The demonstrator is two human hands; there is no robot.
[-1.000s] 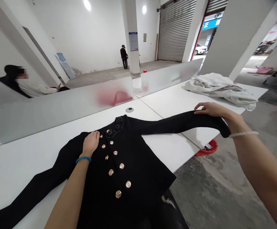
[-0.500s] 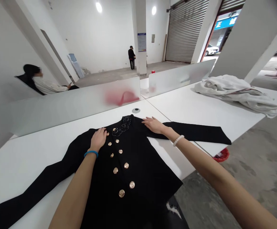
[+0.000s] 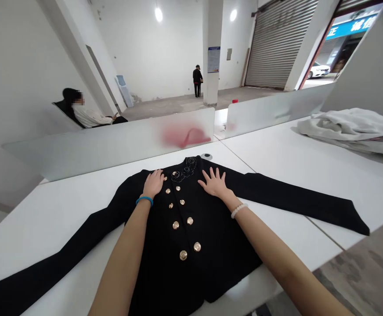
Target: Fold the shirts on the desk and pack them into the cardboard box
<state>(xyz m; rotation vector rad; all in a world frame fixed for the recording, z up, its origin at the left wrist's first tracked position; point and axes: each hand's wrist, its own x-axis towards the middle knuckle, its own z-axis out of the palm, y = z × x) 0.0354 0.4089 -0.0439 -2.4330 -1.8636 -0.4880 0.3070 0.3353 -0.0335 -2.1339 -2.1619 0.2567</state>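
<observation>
fabric of a black jacket [image 3: 218, 245] is spread, front side up, on a white table [image 3: 277, 158], directly beneath the fingers of both hands. the left hand [image 3: 153, 184] is rested on the upper front by the neckline, its fingers held close together and pointed away from the body; a small gold button [image 3: 165, 178] is seen just beside them. the right hand [image 3: 214, 183] is placed on the opposite upper front, below the shoulder, its fingers fanned wide over the cloth. between the two hands, beaded floral trim [image 3: 187, 170] is left uncovered at the collar. further gold buttons [image 3: 190, 220] are set in two rows between the forearms. one sleeve [image 3: 297, 197] is extended past the right hand, the other sleeve [image 3: 89, 228] past the left. a crumpled white cloth [image 3: 356, 127] is seen well apart, on the right side of the tabletop.
</observation>
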